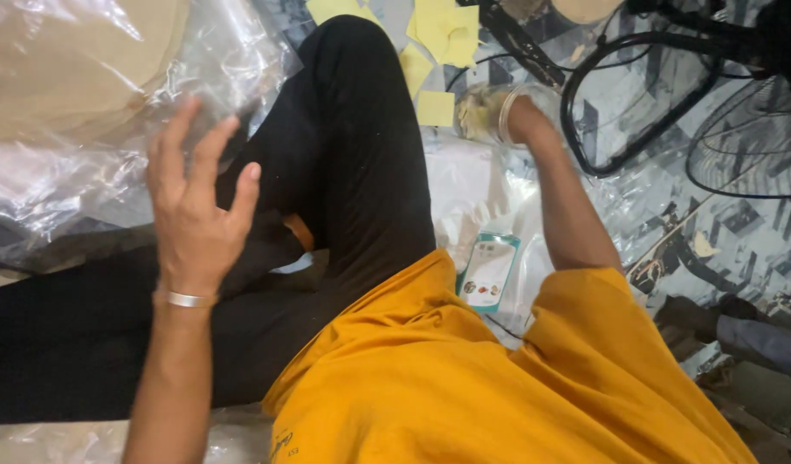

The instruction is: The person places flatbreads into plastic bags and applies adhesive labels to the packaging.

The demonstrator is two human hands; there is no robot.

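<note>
Over black trousers [344, 163], left hand [193, 215] raised, fingers [211, 150] spread

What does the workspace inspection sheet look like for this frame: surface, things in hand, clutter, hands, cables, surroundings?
Surface: patterned floor covering, partly under clear plastic sheet.
Things in hand: clear plastic bag holding stacked tan discs, beside the left hand; blurred pale object at the right hand, kind unclear.
Clutter: yellow paper squares; teal-edged card.
Hands: left hand raised, fingers spread, empty; right hand reaching away, grip unclear.
Cables: black cable by the fan.
Surroundings: black fan guard; person seated, black trousers, yellow shirt.
</note>
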